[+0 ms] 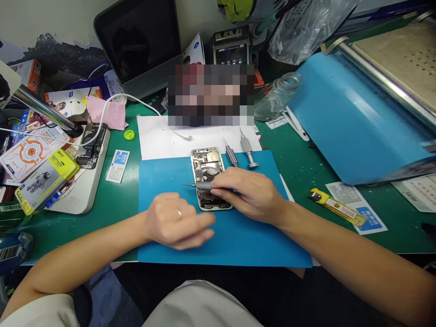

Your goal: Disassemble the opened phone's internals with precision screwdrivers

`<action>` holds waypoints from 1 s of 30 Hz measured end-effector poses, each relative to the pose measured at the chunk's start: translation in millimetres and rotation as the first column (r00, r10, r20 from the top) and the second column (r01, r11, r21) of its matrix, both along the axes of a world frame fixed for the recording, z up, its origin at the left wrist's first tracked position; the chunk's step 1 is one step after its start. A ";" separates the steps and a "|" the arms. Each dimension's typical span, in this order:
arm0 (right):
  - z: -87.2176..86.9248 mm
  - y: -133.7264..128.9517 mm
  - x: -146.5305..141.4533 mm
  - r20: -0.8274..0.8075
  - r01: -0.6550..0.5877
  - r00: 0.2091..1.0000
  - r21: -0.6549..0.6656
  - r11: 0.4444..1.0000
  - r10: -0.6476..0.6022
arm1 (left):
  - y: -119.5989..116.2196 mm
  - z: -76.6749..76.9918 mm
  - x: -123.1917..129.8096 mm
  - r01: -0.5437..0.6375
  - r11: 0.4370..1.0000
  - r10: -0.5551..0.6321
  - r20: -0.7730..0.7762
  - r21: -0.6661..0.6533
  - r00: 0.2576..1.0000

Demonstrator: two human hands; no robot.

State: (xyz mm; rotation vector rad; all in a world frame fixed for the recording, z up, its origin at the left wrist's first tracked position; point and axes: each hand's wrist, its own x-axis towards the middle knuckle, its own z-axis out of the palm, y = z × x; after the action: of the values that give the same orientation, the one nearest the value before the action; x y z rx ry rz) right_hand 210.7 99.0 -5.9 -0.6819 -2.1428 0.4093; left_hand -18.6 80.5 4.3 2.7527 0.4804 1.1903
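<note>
Right hand point(254, 194) clamped on a slim screwdriver point(203, 185), tip toward 9 o'clock, a person works over an opened phone point(208, 170) at 12 o'clock on a blue mat point(163, 181), the left hand point(177, 222) curled at the phone's 7 o'clock, its contents, if any, impossible to tell. Two more screwdrivers point(230, 154) point(248, 149) lie toward the phone's 2 o'clock. The job looks partway along: the cover is off and inner parts lie bare, but the phone is not closed up.
</note>
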 end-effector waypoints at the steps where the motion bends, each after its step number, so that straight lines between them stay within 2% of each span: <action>1: -0.2 0.2 -1.1 0.016 -0.007 1.000 -0.010 1.000 0.007 | -1.0 -0.2 0.3 0.107 0.992 -0.104 -0.038 0.067 0.994; 2: -0.4 0.3 -2.2 0.031 -0.019 0.999 -0.020 1.000 0.020 | -1.7 -1.0 0.6 0.193 0.975 -0.185 -0.083 0.108 0.979; 4: -1.0 0.3 -4.5 0.055 -0.038 0.998 -0.034 0.999 0.040 | -2.4 -3.4 1.4 0.264 0.958 -0.247 -0.145 0.114 0.958; 10: -2.6 -0.2 -10.8 0.095 -0.015 0.995 0.006 1.000 0.015 | -1.3 -8.5 3.0 0.230 0.973 -0.227 -0.137 0.007 0.964; 15: -3.0 0.3 -13.3 0.109 0.012 0.994 0.097 0.995 -0.023 | -0.9 -8.2 4.1 0.235 0.972 -0.236 -0.132 -0.028 0.963; 21: -1.1 0.9 -13.9 0.117 0.015 0.993 0.092 0.996 -0.026 | -0.6 -8.6 4.4 0.231 0.972 -0.235 -0.156 -0.046 0.959; 30: 1.0 0.9 -15.9 0.155 0.046 0.985 0.171 0.984 -0.073 | -0.6 -10.9 4.5 0.237 0.969 -0.247 -0.165 -0.076 0.955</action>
State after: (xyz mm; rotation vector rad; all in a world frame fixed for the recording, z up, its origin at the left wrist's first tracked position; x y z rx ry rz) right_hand 194.7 99.9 -4.9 -0.7012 -2.2716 0.1437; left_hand -14.0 79.9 -6.6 2.7798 0.1788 0.8736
